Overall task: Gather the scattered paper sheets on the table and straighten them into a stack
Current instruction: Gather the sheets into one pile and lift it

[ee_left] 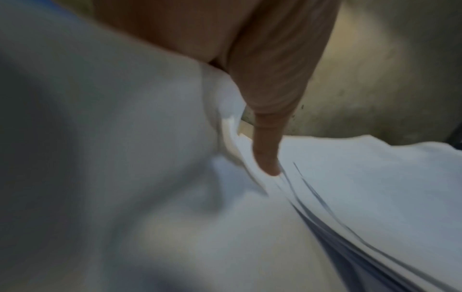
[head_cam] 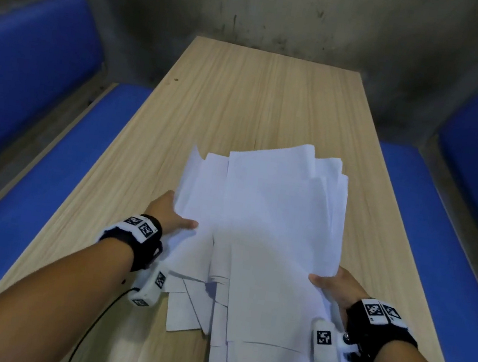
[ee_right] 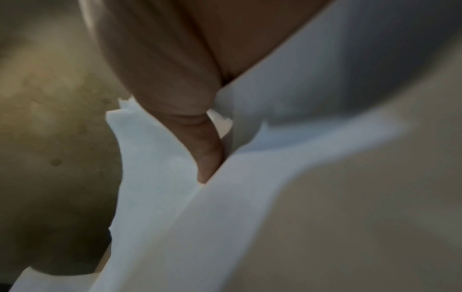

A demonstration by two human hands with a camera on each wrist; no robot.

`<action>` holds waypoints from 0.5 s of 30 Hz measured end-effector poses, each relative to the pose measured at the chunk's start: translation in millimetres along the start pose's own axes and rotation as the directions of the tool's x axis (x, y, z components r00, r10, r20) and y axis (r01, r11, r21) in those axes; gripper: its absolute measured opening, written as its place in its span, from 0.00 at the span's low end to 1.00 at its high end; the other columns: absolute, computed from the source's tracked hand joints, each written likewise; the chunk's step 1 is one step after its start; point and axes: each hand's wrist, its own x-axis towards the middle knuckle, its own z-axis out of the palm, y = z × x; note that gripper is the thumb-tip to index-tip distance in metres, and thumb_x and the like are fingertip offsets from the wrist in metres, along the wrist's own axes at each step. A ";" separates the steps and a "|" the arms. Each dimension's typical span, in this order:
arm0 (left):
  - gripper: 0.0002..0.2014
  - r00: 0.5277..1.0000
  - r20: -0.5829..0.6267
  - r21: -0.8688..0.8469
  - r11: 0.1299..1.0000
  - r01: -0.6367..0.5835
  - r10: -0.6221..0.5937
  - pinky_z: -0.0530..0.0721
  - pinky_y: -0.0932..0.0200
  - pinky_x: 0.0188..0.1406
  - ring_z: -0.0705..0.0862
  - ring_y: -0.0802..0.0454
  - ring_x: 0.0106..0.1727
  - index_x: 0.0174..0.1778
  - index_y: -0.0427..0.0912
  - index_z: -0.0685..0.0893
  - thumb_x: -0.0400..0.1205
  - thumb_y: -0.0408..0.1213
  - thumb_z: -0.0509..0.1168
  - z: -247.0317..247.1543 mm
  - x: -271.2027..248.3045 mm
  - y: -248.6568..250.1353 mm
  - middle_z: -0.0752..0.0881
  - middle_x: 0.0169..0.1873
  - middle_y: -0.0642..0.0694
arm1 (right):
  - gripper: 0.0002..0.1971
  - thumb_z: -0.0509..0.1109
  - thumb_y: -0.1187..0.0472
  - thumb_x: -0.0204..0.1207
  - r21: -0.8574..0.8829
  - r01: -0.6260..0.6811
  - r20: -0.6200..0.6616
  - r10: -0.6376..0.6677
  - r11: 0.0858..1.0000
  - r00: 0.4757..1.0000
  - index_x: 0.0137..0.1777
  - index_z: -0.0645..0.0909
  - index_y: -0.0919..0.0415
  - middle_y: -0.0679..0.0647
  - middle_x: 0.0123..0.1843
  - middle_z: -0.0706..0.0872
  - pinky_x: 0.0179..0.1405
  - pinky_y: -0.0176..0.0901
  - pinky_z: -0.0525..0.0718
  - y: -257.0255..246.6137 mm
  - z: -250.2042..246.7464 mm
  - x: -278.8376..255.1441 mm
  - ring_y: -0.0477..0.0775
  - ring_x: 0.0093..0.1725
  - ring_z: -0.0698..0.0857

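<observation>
A loose, uneven pile of white paper sheets [head_cam: 267, 231] lies on the wooden table [head_cam: 243, 98], corners fanned out at the far and near ends. My left hand [head_cam: 172, 217] grips the pile's left edge, thumb on top and fingers hidden beneath. My right hand [head_cam: 337, 283] grips the right edge the same way. The held part of the pile is raised and bowed between the hands. In the left wrist view the thumb presses on the papers [ee_left: 350, 187]. In the right wrist view the thumb lies against the curled sheets [ee_right: 155, 177]. Several more sheets [head_cam: 191, 312] lie under the pile near me.
Blue padded benches [head_cam: 21, 150] [head_cam: 446, 225] run along both long sides of the table. A stained concrete wall [head_cam: 271, 10] stands behind the far end. The far half of the tabletop is bare wood. A thin black cable [head_cam: 95, 323] runs from the left wrist unit.
</observation>
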 end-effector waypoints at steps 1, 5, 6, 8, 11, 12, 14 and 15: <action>0.39 1.000 -0.003 0.004 1.000 -0.014 0.014 0.76 0.53 0.62 0.81 0.41 0.68 0.72 0.37 0.74 0.66 0.42 0.81 8.0 -3.1 1.7 0.81 0.69 0.42 | 0.44 0.86 0.56 0.54 0.010 -0.020 -0.001 0.020 1.000 1.000 0.72 0.76 0.67 0.63 0.65 0.85 0.73 0.63 0.74 -2.0 6.6 -3.5 0.66 0.66 0.82; 0.28 0.999 0.032 -0.169 0.985 0.041 -0.036 0.78 0.57 0.59 0.84 0.43 0.60 0.65 0.36 0.81 0.69 0.31 0.78 24.7 -9.3 -6.1 0.86 0.63 0.41 | 0.24 0.72 0.71 0.74 -0.013 -0.054 -0.056 0.053 0.998 0.997 0.71 0.77 0.67 0.63 0.65 0.86 0.73 0.61 0.74 1.0 15.8 -7.5 0.65 0.66 0.83; 0.25 0.997 0.041 -0.211 0.974 0.078 -0.071 0.78 0.57 0.58 0.85 0.43 0.58 0.65 0.35 0.81 0.71 0.30 0.77 23.4 -10.0 -9.5 0.87 0.61 0.41 | 0.23 0.71 0.71 0.74 0.003 -0.048 -0.070 0.048 0.999 0.996 0.70 0.77 0.66 0.63 0.66 0.85 0.73 0.60 0.74 3.0 14.2 -7.8 0.64 0.66 0.83; 0.25 0.991 0.025 -0.332 0.934 0.129 -0.128 0.80 0.50 0.64 0.85 0.40 0.60 0.66 0.32 0.80 0.73 0.30 0.75 15.0 -10.2 -20.4 0.85 0.64 0.40 | 0.22 0.70 0.72 0.75 0.079 -0.027 -0.123 0.037 0.996 0.992 0.70 0.77 0.65 0.61 0.66 0.85 0.71 0.58 0.76 7.0 7.4 -12.8 0.64 0.64 0.83; 0.21 0.982 -0.060 -0.543 0.831 0.120 -0.181 0.80 0.40 0.65 0.85 0.39 0.57 0.65 0.26 0.80 0.75 0.23 0.72 -7.3 -12.6 -37.3 0.84 0.64 0.30 | 0.22 0.67 0.74 0.77 0.231 -0.018 -0.202 0.066 0.973 0.977 0.71 0.76 0.68 0.66 0.65 0.84 0.67 0.62 0.77 13.4 -10.2 -26.2 0.69 0.64 0.83; 0.20 0.976 -0.074 -0.593 0.796 0.122 -0.204 0.80 0.41 0.64 0.84 0.40 0.56 0.65 0.24 0.80 0.76 0.21 0.70 -14.0 -14.0 -45.5 0.83 0.63 0.29 | 0.22 0.67 0.75 0.77 0.271 -0.018 -0.217 0.079 0.963 0.973 0.71 0.75 0.70 0.69 0.66 0.83 0.68 0.64 0.77 18.2 -17.4 -30.4 0.72 0.64 0.83; 0.21 0.966 -0.100 -0.656 0.746 0.116 -0.239 0.79 0.46 0.60 0.82 0.41 0.56 0.67 0.22 0.77 0.77 0.20 0.68 -25.2 -19.6 -59.4 0.82 0.64 0.29 | 0.21 0.66 0.75 0.77 0.324 -0.017 -0.235 0.098 0.946 0.967 0.71 0.75 0.73 0.73 0.67 0.82 0.69 0.68 0.75 26.8 -28.7 -38.3 0.74 0.66 0.81; 0.22 0.960 -0.120 -0.679 0.727 0.107 -0.253 0.78 0.47 0.60 0.82 0.41 0.56 0.68 0.22 0.77 0.77 0.20 0.68 -29.4 -21.7 -65.0 0.82 0.65 0.29 | 0.21 0.65 0.74 0.77 0.331 -0.018 -0.238 0.102 0.943 0.966 0.71 0.75 0.72 0.73 0.67 0.82 0.70 0.70 0.74 29.7 -32.3 -42.6 0.74 0.66 0.81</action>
